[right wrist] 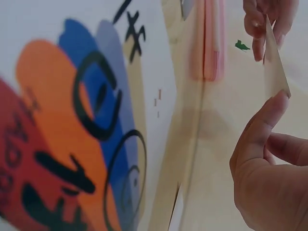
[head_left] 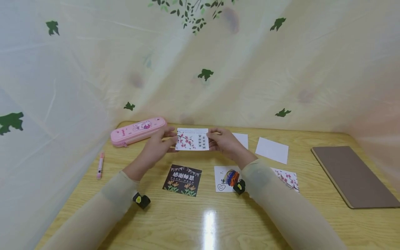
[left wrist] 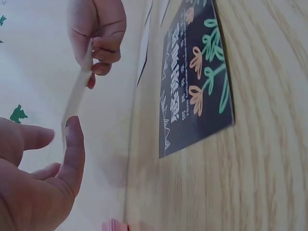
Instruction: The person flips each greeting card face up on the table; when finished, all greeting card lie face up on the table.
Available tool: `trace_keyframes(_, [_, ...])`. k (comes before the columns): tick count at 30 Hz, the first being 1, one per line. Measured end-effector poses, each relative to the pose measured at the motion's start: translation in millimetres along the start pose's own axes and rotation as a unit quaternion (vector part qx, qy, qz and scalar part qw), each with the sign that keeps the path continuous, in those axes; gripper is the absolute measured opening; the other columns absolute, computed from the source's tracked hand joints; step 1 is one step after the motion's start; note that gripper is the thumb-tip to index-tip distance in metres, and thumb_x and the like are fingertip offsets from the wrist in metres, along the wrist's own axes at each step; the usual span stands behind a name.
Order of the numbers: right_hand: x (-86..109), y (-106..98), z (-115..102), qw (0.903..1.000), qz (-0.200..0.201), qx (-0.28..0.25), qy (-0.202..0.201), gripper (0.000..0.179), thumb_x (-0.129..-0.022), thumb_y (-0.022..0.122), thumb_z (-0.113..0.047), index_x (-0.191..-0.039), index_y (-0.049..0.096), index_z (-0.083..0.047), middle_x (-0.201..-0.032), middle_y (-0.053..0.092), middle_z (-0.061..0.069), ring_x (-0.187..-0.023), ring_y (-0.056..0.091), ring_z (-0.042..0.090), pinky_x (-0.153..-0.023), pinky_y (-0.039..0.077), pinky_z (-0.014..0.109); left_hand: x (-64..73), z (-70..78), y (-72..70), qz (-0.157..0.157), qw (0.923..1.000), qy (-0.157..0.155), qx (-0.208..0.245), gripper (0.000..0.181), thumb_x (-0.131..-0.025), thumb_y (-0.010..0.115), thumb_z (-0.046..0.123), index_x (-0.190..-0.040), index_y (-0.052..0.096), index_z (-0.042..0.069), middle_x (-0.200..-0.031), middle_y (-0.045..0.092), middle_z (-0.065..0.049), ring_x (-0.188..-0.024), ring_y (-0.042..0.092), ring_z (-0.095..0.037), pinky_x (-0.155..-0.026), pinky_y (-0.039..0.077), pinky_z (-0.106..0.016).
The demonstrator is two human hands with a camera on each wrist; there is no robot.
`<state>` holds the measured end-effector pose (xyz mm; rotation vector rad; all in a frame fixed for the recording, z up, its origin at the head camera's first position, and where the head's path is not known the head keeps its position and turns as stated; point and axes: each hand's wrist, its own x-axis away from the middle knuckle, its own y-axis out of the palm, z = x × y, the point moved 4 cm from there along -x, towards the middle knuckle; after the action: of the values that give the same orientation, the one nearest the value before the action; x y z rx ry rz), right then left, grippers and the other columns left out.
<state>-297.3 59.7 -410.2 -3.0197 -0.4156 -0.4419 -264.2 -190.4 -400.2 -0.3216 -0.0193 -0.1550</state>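
A white card (head_left: pixel 192 139) printed with pink blossoms and dark characters is held up over the far part of the table. My left hand (head_left: pixel 157 146) pinches its left edge between thumb and fingers. On the opposite edge, my right hand (head_left: pixel 226 143) pinches it the same way. Seen from the left wrist, the card (left wrist: pixel 77 91) appears nearly edge-on, tilted between both hands. Below it on the table lies a black card (head_left: pixel 182 180) with white lettering and orange flowers. A white card with a colourful painted patch (head_left: pixel 232 177) lies under my right wrist, partly covered.
A pink pencil case (head_left: pixel 139 132) lies at the back left, with a pink marker (head_left: pixel 100 166) nearer. Two blank white cards (head_left: pixel 272 150) are at the back right. Another blossom card (head_left: pixel 287 178) is half hidden by my right sleeve. A brown notebook (head_left: pixel 354 177) lies far right.
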Motion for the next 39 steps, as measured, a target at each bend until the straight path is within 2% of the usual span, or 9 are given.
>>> trace_keyframes(5, [-6.4, 3, 3, 0.9970, 0.020, 0.075, -0.003, 0.027, -0.112, 0.055, -0.020, -0.133, 0.060, -0.003, -0.099, 0.064, 0.010, -0.082, 0.064, 0.018, -0.072, 0.062, 0.026, -4.3, -3.5, 2.1, -0.002, 0.9996, -0.023, -0.014, 0.056, -0.106, 0.062, 0.010, -0.159, 0.045, 0.001, -0.148, 0.055, -0.022, -0.126, 0.065, -0.036, -0.098, 0.064, -0.035])
trace_keyframes(10, [-10.1, 10, 2, 0.9854, 0.024, 0.168, -0.005, 0.032, -0.109, 0.061, -0.016, -0.135, 0.061, 0.002, -0.101, 0.069, 0.014, -0.075, 0.067, 0.017, -0.074, 0.066, 0.032, -8.9, -9.9, 1.2, 0.002, 0.9968, -0.025, -0.075, 0.053, -0.105, 0.063, 0.011, -0.155, 0.050, 0.000, -0.144, 0.058, -0.022, -0.119, 0.067, -0.032, -0.094, 0.065, -0.034])
trace_keyframes(15, [-7.6, 23, -1, 0.9600, -0.031, 0.278, 0.007, 0.053, -0.106, 0.064, -0.015, -0.152, 0.048, 0.005, -0.090, 0.073, 0.011, -0.067, 0.073, 0.018, -0.076, 0.065, 0.031, -13.7, -19.1, -1.2, -0.006, 0.9870, -0.051, -0.153, 0.055, -0.104, 0.066, 0.015, -0.154, 0.052, 0.000, -0.146, 0.062, -0.022, -0.115, 0.069, -0.029, -0.093, 0.065, -0.034])
trace_keyframes(19, [-6.0, 30, -1, 0.9394, -0.067, 0.336, 0.018, 0.050, -0.107, 0.064, -0.022, -0.148, 0.050, 0.005, -0.078, 0.071, 0.007, -0.064, 0.073, 0.019, -0.070, 0.062, 0.027, -20.7, -26.4, -1.3, -0.023, 0.9729, -0.059, -0.222, 0.055, -0.103, 0.070, 0.020, -0.152, 0.055, -0.001, -0.145, 0.065, -0.021, -0.119, 0.068, -0.029, -0.101, 0.061, -0.039])
trace_keyframes(23, [-6.2, 34, 1, 0.9305, -0.081, 0.357, 0.022, 0.040, -0.108, 0.062, -0.027, -0.134, 0.057, 0.003, -0.075, 0.068, 0.007, -0.060, 0.071, 0.018, -0.062, 0.061, 0.027, -26.6, -26.5, -0.2, -0.032, 0.9586, -0.052, -0.278, 0.049, -0.101, 0.072, 0.021, -0.143, 0.062, -0.002, -0.135, 0.068, -0.020, -0.115, 0.065, -0.030, -0.102, 0.057, -0.043])
trace_keyframes(27, [-7.6, 36, 2, 0.9239, -0.083, 0.373, 0.024, 0.039, -0.108, 0.061, -0.032, -0.129, 0.057, 0.001, -0.078, 0.066, 0.008, -0.058, 0.070, 0.017, -0.058, 0.061, 0.027, -28.3, -23.7, 0.6, -0.040, 0.9476, -0.061, -0.311, 0.033, -0.101, 0.072, 0.023, -0.125, 0.068, 0.000, -0.116, 0.068, -0.016, -0.098, 0.062, -0.026, -0.087, 0.056, -0.037])
trace_keyframes(33, [-9.2, 41, 2, 0.9104, -0.095, 0.402, 0.014, 0.032, -0.110, 0.059, -0.035, -0.107, 0.058, -0.003, -0.070, 0.070, 0.007, -0.056, 0.069, 0.017, -0.057, 0.060, 0.026, -28.2, -16.6, 0.6, -0.052, 0.9352, -0.066, -0.344, 0.019, -0.102, 0.069, 0.024, -0.097, 0.061, 0.007, -0.087, 0.057, -0.007, -0.077, 0.054, -0.019, -0.067, 0.047, -0.028])
trace_keyframes(36, [-6.1, 38, 2, 0.9099, -0.103, 0.402, 0.008, 0.036, -0.110, 0.058, -0.037, -0.114, 0.059, -0.001, -0.073, 0.071, 0.008, -0.059, 0.071, 0.018, -0.064, 0.063, 0.029, -29.7, -12.8, 1.0, -0.060, 0.9287, -0.063, -0.360, 0.021, -0.104, 0.067, 0.025, -0.101, 0.063, 0.005, -0.090, 0.061, -0.010, -0.080, 0.058, -0.023, -0.070, 0.050, -0.032])
trace_keyframes(39, [0.9, 30, -2, 0.9181, -0.102, 0.383, 0.012, 0.053, -0.110, 0.057, -0.040, -0.142, 0.053, 0.002, -0.081, 0.074, 0.010, -0.065, 0.075, 0.021, -0.087, 0.064, 0.036, -32.1, -4.7, 2.5, -0.063, 0.9239, -0.053, -0.374, 0.039, -0.106, 0.064, 0.030, -0.129, 0.065, -0.001, -0.117, 0.070, -0.020, -0.104, 0.068, -0.032, -0.091, 0.059, -0.043])
